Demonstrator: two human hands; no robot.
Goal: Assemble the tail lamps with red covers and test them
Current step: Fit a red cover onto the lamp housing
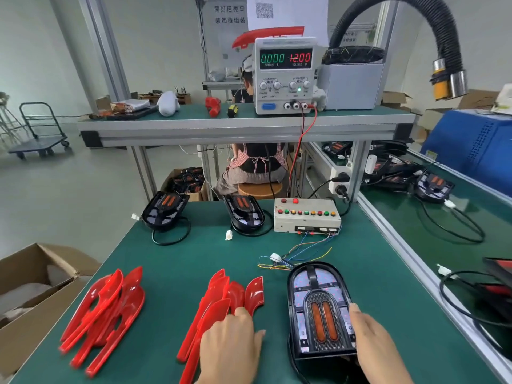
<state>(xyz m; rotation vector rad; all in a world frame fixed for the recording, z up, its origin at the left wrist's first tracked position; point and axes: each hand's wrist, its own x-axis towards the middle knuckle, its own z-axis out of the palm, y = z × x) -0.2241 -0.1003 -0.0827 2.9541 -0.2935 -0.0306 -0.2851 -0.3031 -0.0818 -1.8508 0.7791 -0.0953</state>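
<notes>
At the near edge of the desk [171, 253], in the one head view I have, my left hand [231, 347] lies on the middle pile of red covers [221, 303], fingers loosely spread over the top cover; I cannot tell whether the thumb has hooked under it. My right hand [374, 339] rests with straight fingers against the right side of the lamp [321, 309], steadying it and gripping nothing. The lamp sits face up near the front right of the desk, no cover on it, its lead running off the near edge.

The risks, as I judge them:

- The covers are nested tight. Lifting one could drag its neighbours along or push the pile off the near edge.
- A second pile [105, 314] lies toward the front left corner, just beside an open carton [41, 275]. The two piles look like different shapes, so a wrong pick would not seat on the lamp.
- The lamp is only braced from one side. Pressing a cover down unevenly could make it slide or tip.
- Loose coloured wires [302, 253] from the test box [307, 216] lie just behind the lamp. They could get trapped or tugged.
- The supply [285, 76] on the shelf reads twelve volts and no current, so plugging in carelessly risks a short.
</notes>
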